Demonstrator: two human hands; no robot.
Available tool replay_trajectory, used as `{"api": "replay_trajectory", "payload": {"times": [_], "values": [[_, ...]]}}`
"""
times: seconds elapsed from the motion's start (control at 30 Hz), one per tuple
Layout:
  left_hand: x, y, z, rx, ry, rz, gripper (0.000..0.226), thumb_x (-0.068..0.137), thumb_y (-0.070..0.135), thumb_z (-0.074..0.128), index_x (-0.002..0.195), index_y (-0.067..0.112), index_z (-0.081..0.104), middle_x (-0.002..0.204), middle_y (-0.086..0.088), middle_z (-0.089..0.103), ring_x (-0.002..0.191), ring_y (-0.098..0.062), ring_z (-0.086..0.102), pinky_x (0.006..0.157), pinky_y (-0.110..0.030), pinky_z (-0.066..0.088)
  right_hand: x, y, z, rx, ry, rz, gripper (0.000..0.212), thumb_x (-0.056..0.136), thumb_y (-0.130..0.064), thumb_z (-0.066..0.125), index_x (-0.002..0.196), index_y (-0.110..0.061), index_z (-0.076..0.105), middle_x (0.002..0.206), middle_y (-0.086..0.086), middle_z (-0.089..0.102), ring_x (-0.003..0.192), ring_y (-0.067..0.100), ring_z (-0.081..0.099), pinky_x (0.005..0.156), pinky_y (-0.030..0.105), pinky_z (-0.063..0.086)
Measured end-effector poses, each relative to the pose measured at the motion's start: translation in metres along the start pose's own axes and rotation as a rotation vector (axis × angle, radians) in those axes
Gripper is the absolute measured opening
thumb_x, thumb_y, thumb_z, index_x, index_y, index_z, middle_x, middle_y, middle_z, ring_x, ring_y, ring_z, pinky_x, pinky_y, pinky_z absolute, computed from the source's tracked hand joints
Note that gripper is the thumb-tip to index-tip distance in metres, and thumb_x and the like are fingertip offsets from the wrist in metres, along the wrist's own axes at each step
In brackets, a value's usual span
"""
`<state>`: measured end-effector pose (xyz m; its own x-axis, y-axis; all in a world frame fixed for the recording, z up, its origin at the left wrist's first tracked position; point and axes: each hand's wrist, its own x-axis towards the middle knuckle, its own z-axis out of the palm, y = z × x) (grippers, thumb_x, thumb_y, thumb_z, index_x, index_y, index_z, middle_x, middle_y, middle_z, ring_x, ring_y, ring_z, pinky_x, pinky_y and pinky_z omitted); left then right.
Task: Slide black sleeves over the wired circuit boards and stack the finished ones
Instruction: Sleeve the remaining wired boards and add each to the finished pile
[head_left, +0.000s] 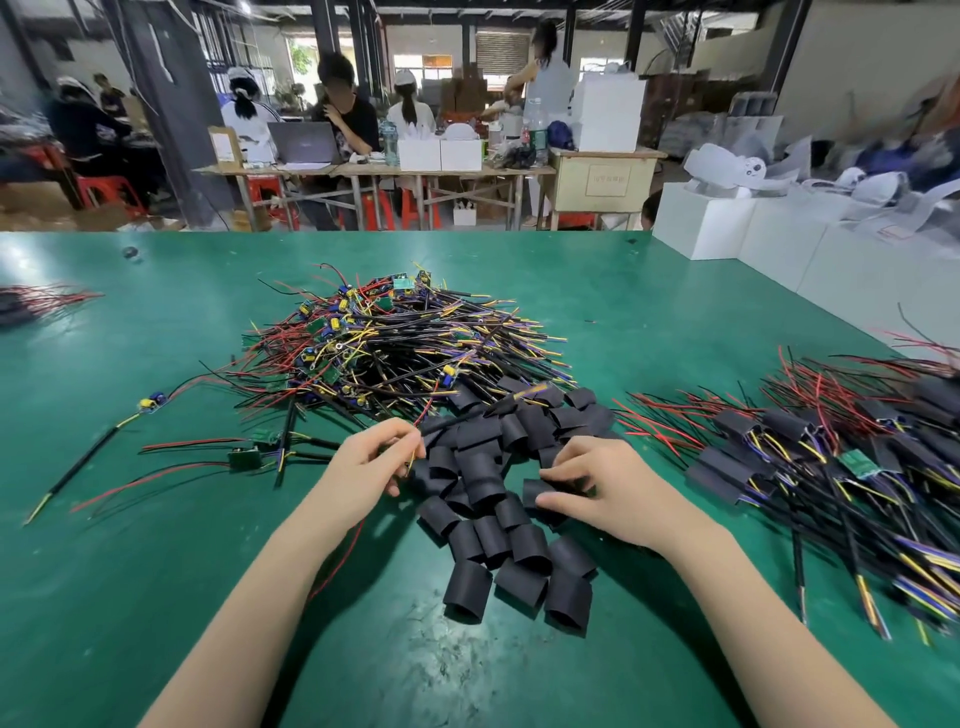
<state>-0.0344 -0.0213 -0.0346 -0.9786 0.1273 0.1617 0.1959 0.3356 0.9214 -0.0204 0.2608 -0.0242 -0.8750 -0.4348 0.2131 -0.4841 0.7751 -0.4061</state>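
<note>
A heap of wired circuit boards with red, black, yellow and purple leads lies mid-table. In front of it spreads a pile of short black sleeves. My left hand pinches wires at the pile's left edge; what hangs from them is hidden under the hand. My right hand grips one black sleeve at the pile's right side. Finished sleeved boards are stacked at the right.
The green table mat carries a few loose boards at the left and a wire bundle at the far left edge. White boxes line the back right. People sit at tables beyond.
</note>
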Motion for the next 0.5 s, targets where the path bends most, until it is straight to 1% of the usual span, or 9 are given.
{"api": "replay_trajectory", "payload": {"times": [0.07,0.13,0.2,0.27,0.33,0.4,0.5], "values": [[0.0,-0.001,0.0,0.01,-0.032,-0.028,0.029,0.102,0.019,0.048,0.076,0.02,0.062,0.066,0.006,0.052,0.066,-0.007,0.053,0.06,-0.019,0.046,-0.001,0.002,-0.002,-0.024,-0.011,-0.007,0.043,0.079,-0.049,0.072,0.11,-0.021,0.073,0.098,-0.008,0.061,0.088,0.009,0.054,0.082,0.025,0.045],[0.001,-0.002,0.001,0.012,-0.02,-0.025,0.028,0.102,0.018,0.048,0.077,0.015,0.06,0.068,0.008,0.057,0.067,-0.007,0.056,0.062,-0.02,0.046,-0.001,0.002,-0.004,-0.067,-0.017,-0.018,0.046,0.076,-0.05,0.074,0.112,-0.023,0.071,0.1,-0.008,0.061,0.092,0.01,0.052,0.083,0.026,0.042],[0.001,-0.002,0.001,-0.006,-0.015,-0.011,0.029,0.101,0.017,0.049,0.075,0.011,0.058,0.066,0.004,0.057,0.063,-0.01,0.055,0.062,-0.021,0.045,-0.001,0.002,-0.005,-0.095,-0.019,-0.023,0.046,0.076,-0.049,0.074,0.114,-0.023,0.07,0.097,-0.007,0.061,0.088,0.012,0.052,0.08,0.027,0.04],[0.0,-0.001,-0.001,-0.005,-0.026,0.016,0.033,0.101,0.02,0.049,0.071,0.011,0.055,0.062,0.0,0.053,0.059,-0.012,0.051,0.061,-0.018,0.043,-0.002,0.0,-0.005,-0.102,-0.001,-0.022,0.045,0.077,-0.048,0.073,0.114,-0.022,0.07,0.095,-0.006,0.06,0.083,0.013,0.053,0.078,0.028,0.043],[-0.001,0.0,-0.004,0.013,-0.044,0.043,0.035,0.102,0.021,0.049,0.067,0.013,0.053,0.06,-0.002,0.051,0.058,-0.013,0.048,0.06,-0.014,0.041,-0.003,-0.002,-0.008,-0.132,0.054,-0.014,0.042,0.079,-0.046,0.072,0.112,-0.021,0.072,0.095,-0.004,0.062,0.084,0.016,0.057,0.079,0.031,0.046],[-0.001,0.001,-0.006,0.023,-0.07,0.061,0.036,0.102,0.021,0.048,0.067,0.013,0.052,0.06,-0.003,0.05,0.059,-0.014,0.046,0.06,-0.013,0.04,-0.004,-0.002,-0.013,-0.161,0.154,-0.002,0.037,0.08,-0.041,0.072,0.109,-0.018,0.073,0.094,-0.001,0.064,0.085,0.019,0.059,0.079,0.033,0.047],[-0.003,0.003,-0.005,0.007,-0.105,0.065,0.035,0.102,0.018,0.048,0.067,0.013,0.052,0.063,-0.004,0.05,0.061,-0.015,0.046,0.062,-0.014,0.04,-0.005,-0.003,-0.022,-0.122,0.329,0.011,0.027,0.08,-0.031,0.075,0.1,-0.012,0.074,0.086,0.002,0.064,0.075,0.021,0.057,0.072,0.035,0.049]]}}
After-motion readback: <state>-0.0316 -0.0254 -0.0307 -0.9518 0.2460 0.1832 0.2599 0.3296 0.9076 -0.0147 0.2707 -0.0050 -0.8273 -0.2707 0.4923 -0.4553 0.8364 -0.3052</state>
